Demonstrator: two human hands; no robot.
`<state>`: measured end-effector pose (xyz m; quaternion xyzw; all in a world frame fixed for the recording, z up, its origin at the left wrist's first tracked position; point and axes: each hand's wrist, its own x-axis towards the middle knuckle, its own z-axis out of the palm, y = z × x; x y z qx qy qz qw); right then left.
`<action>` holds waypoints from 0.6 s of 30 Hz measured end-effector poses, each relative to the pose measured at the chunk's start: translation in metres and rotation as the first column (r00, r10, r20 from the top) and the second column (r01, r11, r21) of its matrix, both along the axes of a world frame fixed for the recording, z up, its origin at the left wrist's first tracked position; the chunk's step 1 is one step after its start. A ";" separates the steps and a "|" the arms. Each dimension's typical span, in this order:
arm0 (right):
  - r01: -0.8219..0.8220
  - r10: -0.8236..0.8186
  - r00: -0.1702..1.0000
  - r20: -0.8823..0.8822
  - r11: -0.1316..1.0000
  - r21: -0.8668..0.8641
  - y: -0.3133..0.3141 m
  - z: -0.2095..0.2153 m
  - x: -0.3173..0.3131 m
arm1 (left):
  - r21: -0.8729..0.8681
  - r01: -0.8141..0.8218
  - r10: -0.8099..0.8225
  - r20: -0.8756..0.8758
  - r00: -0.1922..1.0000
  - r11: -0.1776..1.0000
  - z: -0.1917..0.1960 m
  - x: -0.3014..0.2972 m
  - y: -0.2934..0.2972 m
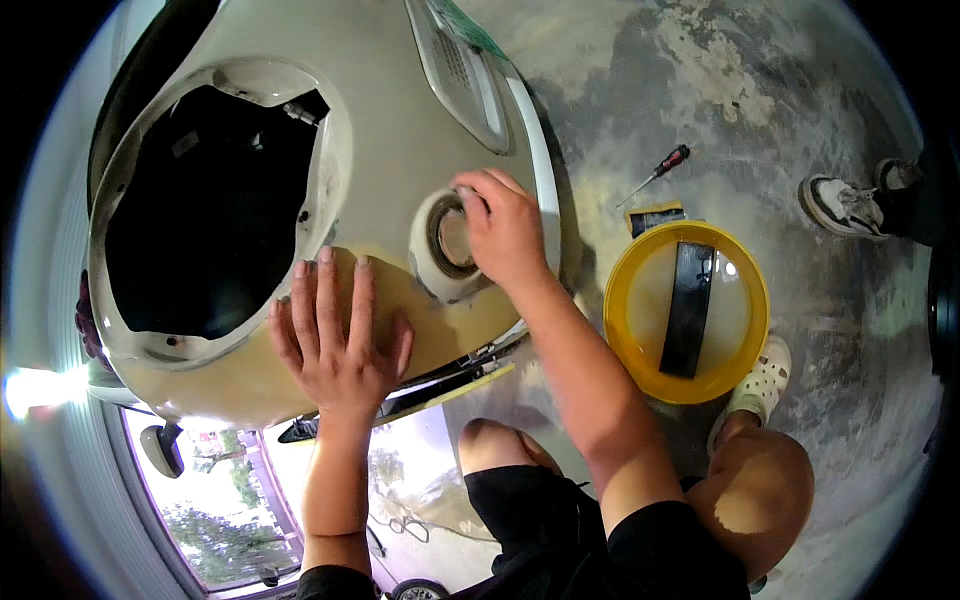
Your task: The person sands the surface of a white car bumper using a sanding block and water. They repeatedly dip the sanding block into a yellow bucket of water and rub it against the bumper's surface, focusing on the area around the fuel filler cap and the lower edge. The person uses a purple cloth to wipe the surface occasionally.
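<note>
My left hand [335,335] lies flat, fingers spread, on a yellowish patch of a cream car body panel [390,110], just below a large empty lamp opening [205,210]. My right hand [505,230] has its fingers bent, the tips pressing on the right rim of a small round socket [443,245] in the same panel. Whether something thin sits under those fingertips cannot be made out. My knees are bent low in front of the panel.
A yellow bucket [625,335] of water with a black strip [690,310] in it stands on the mottled concrete floor to my right. A red-handled screwdriver [657,172] lies behind it. Another person's shoes [845,205] are at far right. A glossy surface below reflects trees.
</note>
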<state>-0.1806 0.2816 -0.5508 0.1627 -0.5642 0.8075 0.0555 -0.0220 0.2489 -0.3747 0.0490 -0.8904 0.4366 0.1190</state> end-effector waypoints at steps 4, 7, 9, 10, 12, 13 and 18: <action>0.025 -0.025 1.000 0.010 1.000 0.012 0.002 -0.003 0.003 | 0.003 0.012 -0.012 -0.002 1.000 1.000 0.001 0.001 -0.001; -0.039 0.017 0.979 0.204 0.994 0.105 0.006 -0.027 0.025 | 0.018 0.000 0.001 -0.012 1.000 1.000 0.002 0.001 0.000; -0.028 0.011 0.979 0.205 0.996 0.082 0.008 -0.016 0.020 | 0.023 -0.002 0.002 -0.006 1.000 1.000 0.003 0.000 0.001; -0.001 -0.009 0.987 0.161 0.998 0.062 0.005 -0.010 0.010 | 0.027 -0.004 0.004 0.001 1.000 1.000 0.002 -0.001 0.002; 0.022 -0.022 0.996 0.082 1.000 -0.001 0.001 0.009 -0.005 | 0.025 -0.015 0.015 0.012 1.000 1.000 -0.002 -0.001 0.002; -0.005 0.002 0.995 0.101 1.000 0.026 0.000 0.004 -0.002 | 0.031 -0.012 0.011 0.011 1.000 0.999 -0.003 0.000 0.000; -0.112 0.077 0.959 0.273 0.987 0.115 0.015 -0.025 0.036 | 0.002 -0.007 0.007 -0.006 1.000 1.000 0.005 0.004 0.000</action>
